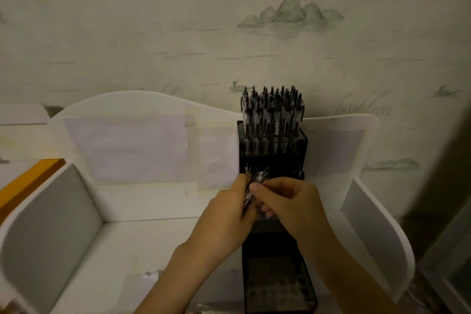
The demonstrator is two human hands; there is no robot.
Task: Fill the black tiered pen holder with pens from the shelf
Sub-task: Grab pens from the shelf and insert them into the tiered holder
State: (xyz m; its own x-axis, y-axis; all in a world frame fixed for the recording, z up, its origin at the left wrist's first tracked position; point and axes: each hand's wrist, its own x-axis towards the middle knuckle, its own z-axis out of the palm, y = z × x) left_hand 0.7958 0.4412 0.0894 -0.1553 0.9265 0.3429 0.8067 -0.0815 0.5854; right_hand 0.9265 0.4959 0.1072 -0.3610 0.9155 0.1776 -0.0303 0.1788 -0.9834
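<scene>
Room: we look at a pale wall (178,33) papered with faint green hills and water, in dim light.
Surface: below it we see a white shelf (153,242) with a curved back panel and rounded side panels; taped paper sheets (127,148) cover the back panel.
Holder: the black tiered pen holder (274,211) stands on the shelf right of centre, its tiers stepping down towards us.
Top tier: it is packed with upright pens (271,112), clear barrels with dark caps, standing close together against the back panel.
Middle tier: our hands cover most of it; we cannot tell how many pens stand there.
Lowest tier: we see a dark plate (276,280) with rows of round holes, and the holes in view hold no pens.
Left hand (224,219): its grip is closed round a small bundle of clear pens (252,186), held just above the middle tier.
Right hand (288,204): its thumb and fingers pinch one pen of that same bundle; the two hands touch.
Left edge: an orange strip (30,178) shows beyond the shelf's side panel.
</scene>
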